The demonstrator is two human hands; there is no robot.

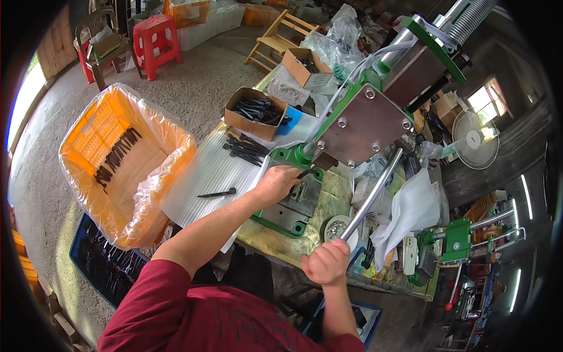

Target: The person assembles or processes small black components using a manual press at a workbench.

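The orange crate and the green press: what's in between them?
In the head view, a white ridged sheet with loose black pieces on it lies there; the left forearm passes over it.

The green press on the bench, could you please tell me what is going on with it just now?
Someone is working the green press with both hands. The left hand appears to hold a dark part at it, while the right hand grips the long metal lever. To the left, a single dark piece lies on a white sheet, near a loose pile and a cardboard box of similar pieces.
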